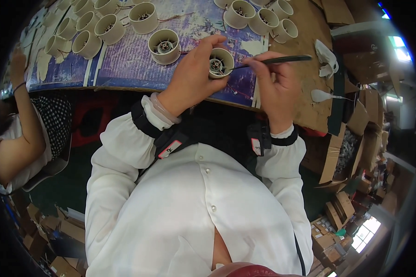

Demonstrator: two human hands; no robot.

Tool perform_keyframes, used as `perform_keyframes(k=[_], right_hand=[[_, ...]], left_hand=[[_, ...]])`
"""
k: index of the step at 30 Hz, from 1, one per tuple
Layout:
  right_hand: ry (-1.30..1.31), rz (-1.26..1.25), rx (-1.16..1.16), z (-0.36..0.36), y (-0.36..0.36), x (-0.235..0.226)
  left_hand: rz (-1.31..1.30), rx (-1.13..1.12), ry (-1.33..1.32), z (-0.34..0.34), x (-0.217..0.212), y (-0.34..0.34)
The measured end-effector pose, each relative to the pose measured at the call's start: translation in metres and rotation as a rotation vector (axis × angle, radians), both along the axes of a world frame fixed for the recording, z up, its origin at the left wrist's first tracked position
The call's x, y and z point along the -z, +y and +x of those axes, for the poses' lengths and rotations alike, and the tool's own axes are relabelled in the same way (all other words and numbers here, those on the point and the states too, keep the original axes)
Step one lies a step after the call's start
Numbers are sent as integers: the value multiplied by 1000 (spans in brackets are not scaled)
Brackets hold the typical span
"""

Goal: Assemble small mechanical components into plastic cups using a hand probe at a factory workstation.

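My left hand (192, 74) curls round a small cream-white cylindrical motor housing (229, 58) at the table's near edge, fingers behind it and thumb along its near side. Inside the housing, a round motor with a metallic centre and dark radial ribs shows from above. Between the thumb and fingers of my right hand (278, 85) is a slim black pointed tool (289, 59), perhaps tweezers. It lies nearly level, and its tip reaches the housing's right rim. Thin wires with a small white connector (235, 92) lie just below the housing. Another open housing (164, 47) stands left of my hand.
Several similar housings with wires (109, 29) stand at the back left, others (260, 21) at the back right. A crumpled white cloth (327, 58) and a white spoon-like piece (321, 96) lie on the right. A co-worker's arm (25, 113) is at far left; cardboard boxes (342, 152) stand right.
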State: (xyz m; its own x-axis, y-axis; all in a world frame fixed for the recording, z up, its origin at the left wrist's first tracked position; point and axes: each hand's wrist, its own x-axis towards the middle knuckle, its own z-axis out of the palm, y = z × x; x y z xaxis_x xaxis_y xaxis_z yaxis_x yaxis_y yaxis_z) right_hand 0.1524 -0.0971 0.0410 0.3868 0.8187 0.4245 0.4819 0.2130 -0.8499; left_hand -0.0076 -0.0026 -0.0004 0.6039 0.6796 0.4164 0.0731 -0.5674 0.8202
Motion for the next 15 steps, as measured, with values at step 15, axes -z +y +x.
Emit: perform_keyframes(k=[15], right_hand=[[-243,-42,-111,-6,9,4]], left_hand=[[14,-9,34,-3,0,-3]])
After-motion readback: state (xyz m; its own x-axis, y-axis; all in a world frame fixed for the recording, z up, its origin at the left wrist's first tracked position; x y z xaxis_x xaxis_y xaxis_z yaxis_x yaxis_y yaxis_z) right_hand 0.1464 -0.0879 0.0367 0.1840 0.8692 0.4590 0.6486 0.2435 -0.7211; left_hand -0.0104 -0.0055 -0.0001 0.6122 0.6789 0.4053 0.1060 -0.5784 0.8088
